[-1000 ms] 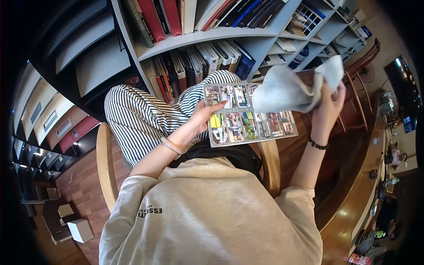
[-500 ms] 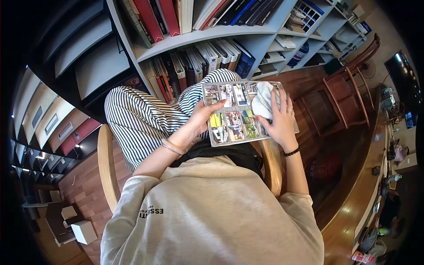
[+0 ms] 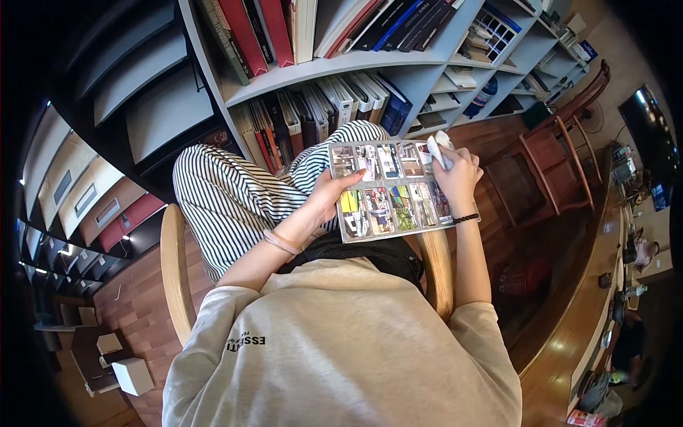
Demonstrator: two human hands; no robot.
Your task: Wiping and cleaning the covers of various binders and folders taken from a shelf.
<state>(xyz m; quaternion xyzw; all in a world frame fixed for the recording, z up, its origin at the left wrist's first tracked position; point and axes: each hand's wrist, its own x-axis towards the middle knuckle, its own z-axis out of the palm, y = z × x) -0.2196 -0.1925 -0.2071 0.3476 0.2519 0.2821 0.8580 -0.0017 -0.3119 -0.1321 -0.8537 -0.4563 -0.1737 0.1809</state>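
Plainly, the left hand (image 3: 327,196) is clamped on the album (image 3: 390,183) at its left edge, thumb over the top face, the other fingers hidden beneath. At the opposite end, the right hand (image 3: 461,174) has its fingers closed on a bunched white cloth (image 3: 440,147), which lies over the upper right corner. The album sits just right of centre in the frame, its long axis running roughly left to right between the hands, with two rows of pictures facing up. From the cloth, most of that face extends to the left and toward the lower edge; the right hand is nearer its right end, and the left thumb covers a little of the left side. Nothing else shows on the face between the two hands. Under and around it are the striped trousers (image 3: 228,206), and a chair arm (image 3: 435,274) passes just below the lower right corner. Farther out, a shelf (image 3: 341,67) of binders (image 3: 341,99) fills the upper middle, a wooden chair (image 3: 544,167) stands at right, and a table (image 3: 562,306) curves along the lower right.
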